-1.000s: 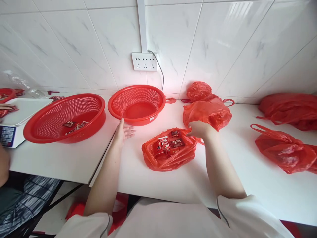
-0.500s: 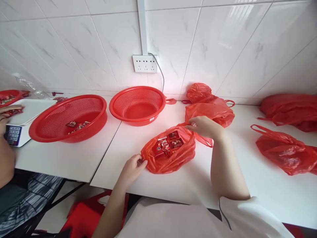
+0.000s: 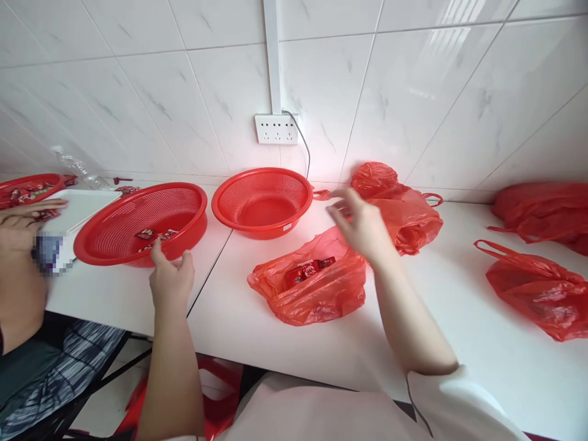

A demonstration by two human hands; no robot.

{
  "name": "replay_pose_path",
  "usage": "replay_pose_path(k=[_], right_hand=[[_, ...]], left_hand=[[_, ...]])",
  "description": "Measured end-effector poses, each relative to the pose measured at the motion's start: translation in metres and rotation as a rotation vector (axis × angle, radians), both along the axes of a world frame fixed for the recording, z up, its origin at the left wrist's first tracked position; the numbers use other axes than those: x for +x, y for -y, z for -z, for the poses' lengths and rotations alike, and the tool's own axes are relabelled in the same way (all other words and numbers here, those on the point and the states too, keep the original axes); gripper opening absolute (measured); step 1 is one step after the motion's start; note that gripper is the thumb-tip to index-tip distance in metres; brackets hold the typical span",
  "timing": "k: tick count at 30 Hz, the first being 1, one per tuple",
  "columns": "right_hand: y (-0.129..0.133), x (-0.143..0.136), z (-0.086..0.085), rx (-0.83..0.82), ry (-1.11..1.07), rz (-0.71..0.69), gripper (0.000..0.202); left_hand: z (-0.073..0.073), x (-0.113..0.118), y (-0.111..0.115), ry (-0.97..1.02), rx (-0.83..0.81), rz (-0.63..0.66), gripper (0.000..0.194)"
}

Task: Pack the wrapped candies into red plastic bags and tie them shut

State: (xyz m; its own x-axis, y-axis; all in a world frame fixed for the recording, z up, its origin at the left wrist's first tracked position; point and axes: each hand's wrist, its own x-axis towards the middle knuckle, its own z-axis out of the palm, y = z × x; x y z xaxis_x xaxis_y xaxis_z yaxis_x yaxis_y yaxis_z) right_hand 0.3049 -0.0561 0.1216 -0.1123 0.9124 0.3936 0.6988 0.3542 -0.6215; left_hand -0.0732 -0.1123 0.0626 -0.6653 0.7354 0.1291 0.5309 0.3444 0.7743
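Observation:
My left hand (image 3: pixel 172 278) is at the near right rim of a red perforated plastic basket (image 3: pixel 98 245), thumb and forefinger apart; whether it touches the rim I cannot tell. A few small wrapped snack packets (image 3: pixel 147 234) lie in that basket. My right hand (image 3: pixel 361 225) hangs in the air with its fingers spread, holding nothing, over the far right side of an open red plastic bag (image 3: pixel 316 303). Inside the bag, red snack packets (image 3: pixel 307 271) show partly, the rest hidden by the film.
A second red basket (image 3: pixel 264 231) stands by the wall. Red bags (image 3: pixel 408 214) lie behind my right hand, with another tied bag (image 3: pixel 539 288) further right. On the left, a co-worker's hand (image 3: pixel 27 214) rests over a white scale (image 3: pixel 87 205), near a plastic bottle (image 3: pixel 82 168).
Both hands have let go of the red bag, whose sides have sagged inward. My left hand has moved left to the basket; my right has lifted slightly and opened.

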Motion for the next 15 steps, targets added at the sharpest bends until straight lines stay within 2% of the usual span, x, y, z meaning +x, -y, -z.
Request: replay_pose_path(k=[1, 3, 6, 9, 12, 15], right_hand=[[-0.008, -0.013, 0.007, -0.052, 0.033, -0.085, 0.039], [-0.026, -0.038, 0.023, -0.144, 0.106, -0.19, 0.047], [-0.049, -0.069, 0.051, -0.238, 0.151, -0.188, 0.049], [-0.061, -0.086, 0.073, -0.23, 0.085, -0.122, 0.036], [-0.064, -0.087, 0.08, -0.197, 0.006, -0.042, 0.029], [-0.06, -0.075, 0.07, -0.171, -0.064, 0.017, 0.029]], left_hand=[[0.001, -0.011, -0.009, -0.089, -0.063, -0.092, 0.078], [0.008, -0.028, -0.024, -0.15, -0.11, -0.217, 0.082], [0.022, -0.041, -0.039, -0.191, 0.036, -0.269, 0.07], [0.033, -0.047, -0.044, -0.214, 0.157, -0.287, 0.068], [0.038, -0.053, -0.044, -0.258, 0.232, -0.314, 0.065], [0.037, -0.052, -0.042, -0.28, 0.316, -0.303, 0.057]])
